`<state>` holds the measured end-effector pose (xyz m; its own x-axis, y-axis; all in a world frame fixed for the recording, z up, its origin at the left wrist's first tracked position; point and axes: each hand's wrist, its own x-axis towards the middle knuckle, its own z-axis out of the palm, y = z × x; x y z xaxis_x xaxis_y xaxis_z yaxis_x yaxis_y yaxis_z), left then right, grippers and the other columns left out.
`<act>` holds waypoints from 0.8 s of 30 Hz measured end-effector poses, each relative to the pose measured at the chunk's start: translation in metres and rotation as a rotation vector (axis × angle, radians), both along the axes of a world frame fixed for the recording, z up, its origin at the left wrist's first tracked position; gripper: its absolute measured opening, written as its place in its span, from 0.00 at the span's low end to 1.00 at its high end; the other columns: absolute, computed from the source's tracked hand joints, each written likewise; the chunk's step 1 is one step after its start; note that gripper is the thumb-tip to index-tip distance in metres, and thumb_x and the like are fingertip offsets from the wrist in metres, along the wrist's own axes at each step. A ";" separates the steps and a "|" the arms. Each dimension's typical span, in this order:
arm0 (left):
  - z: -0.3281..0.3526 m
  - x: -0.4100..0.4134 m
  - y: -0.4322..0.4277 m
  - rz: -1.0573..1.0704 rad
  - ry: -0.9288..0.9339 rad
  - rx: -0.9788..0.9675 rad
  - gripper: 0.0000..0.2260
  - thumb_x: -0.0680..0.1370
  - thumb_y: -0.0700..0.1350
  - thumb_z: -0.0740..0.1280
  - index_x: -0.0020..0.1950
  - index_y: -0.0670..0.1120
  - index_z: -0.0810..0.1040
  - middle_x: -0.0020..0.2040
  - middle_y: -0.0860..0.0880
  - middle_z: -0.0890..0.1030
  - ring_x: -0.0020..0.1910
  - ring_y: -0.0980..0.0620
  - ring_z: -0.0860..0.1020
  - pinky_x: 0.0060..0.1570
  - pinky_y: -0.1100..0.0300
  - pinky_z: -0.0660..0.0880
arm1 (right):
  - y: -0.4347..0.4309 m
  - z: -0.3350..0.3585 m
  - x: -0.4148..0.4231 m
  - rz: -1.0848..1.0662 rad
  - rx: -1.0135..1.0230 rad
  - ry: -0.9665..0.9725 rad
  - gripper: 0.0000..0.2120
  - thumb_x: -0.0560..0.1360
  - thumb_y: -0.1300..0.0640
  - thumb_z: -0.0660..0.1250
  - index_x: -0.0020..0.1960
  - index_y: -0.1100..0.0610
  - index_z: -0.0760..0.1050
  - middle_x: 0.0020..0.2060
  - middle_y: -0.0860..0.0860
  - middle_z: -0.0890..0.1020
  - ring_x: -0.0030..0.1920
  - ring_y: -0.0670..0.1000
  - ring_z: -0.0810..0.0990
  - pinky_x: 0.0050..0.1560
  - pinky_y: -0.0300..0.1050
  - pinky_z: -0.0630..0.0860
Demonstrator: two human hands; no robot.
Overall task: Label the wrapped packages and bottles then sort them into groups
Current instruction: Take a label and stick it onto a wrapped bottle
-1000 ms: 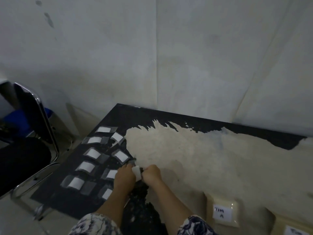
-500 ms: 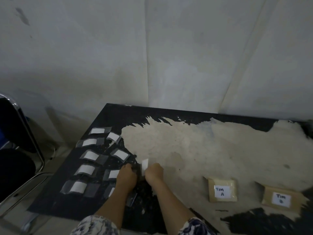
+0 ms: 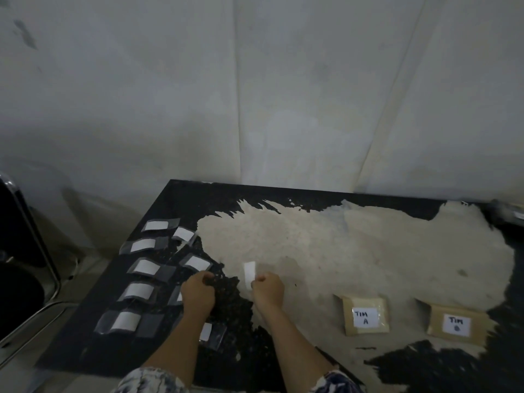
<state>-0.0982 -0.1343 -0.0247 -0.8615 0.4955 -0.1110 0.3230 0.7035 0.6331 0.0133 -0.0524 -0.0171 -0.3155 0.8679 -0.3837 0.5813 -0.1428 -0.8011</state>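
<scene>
Head view
Right hand (image 3: 268,289): pinches the label (image 3: 249,275) by its lower end. The strip stands up from the fingers, long axis pointing away from the person.
Left hand (image 3: 198,293): curled, knuckles up, left of the label and apart from it. I cannot tell whether it holds anything.
Near package (image 3: 365,313): flat on the table (image 3: 368,251), to the right of both hands, already tagged. The right hand is the closer one.
Far package (image 3: 456,324): further right, also tagged.
Spare labels (image 3: 146,268): in rows beside the left hand.
Likely next: carry the label rightward.
</scene>
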 end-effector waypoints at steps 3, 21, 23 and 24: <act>0.000 -0.004 0.001 0.028 -0.011 0.042 0.15 0.73 0.28 0.61 0.56 0.39 0.80 0.58 0.38 0.77 0.52 0.41 0.77 0.49 0.58 0.74 | -0.001 0.002 -0.002 0.021 0.060 0.012 0.08 0.75 0.65 0.60 0.46 0.61 0.79 0.43 0.53 0.79 0.44 0.49 0.77 0.42 0.38 0.72; 0.004 0.003 0.002 -0.091 -0.065 0.070 0.19 0.72 0.28 0.65 0.62 0.37 0.74 0.63 0.41 0.66 0.54 0.47 0.70 0.59 0.58 0.70 | 0.000 0.010 0.003 0.108 0.105 0.013 0.16 0.74 0.66 0.60 0.30 0.52 0.67 0.32 0.47 0.72 0.41 0.49 0.74 0.40 0.37 0.69; 0.005 0.005 0.004 -0.110 -0.043 0.047 0.20 0.70 0.35 0.72 0.61 0.38 0.74 0.62 0.43 0.66 0.53 0.50 0.69 0.60 0.58 0.70 | 0.002 0.010 0.004 0.109 0.113 0.004 0.12 0.75 0.66 0.60 0.34 0.55 0.72 0.36 0.50 0.74 0.40 0.49 0.74 0.40 0.37 0.69; 0.005 0.006 0.004 -0.122 -0.001 0.035 0.19 0.70 0.41 0.74 0.59 0.39 0.75 0.60 0.44 0.68 0.52 0.50 0.70 0.59 0.57 0.71 | 0.002 0.010 0.005 0.109 0.121 0.001 0.10 0.75 0.66 0.60 0.38 0.56 0.75 0.37 0.51 0.75 0.41 0.49 0.75 0.40 0.37 0.69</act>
<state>-0.0927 -0.1300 -0.0194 -0.7946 0.5999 -0.0931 0.4038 0.6368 0.6568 0.0185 -0.0499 -0.0075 -0.4108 0.8682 -0.2784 0.5874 0.0185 -0.8091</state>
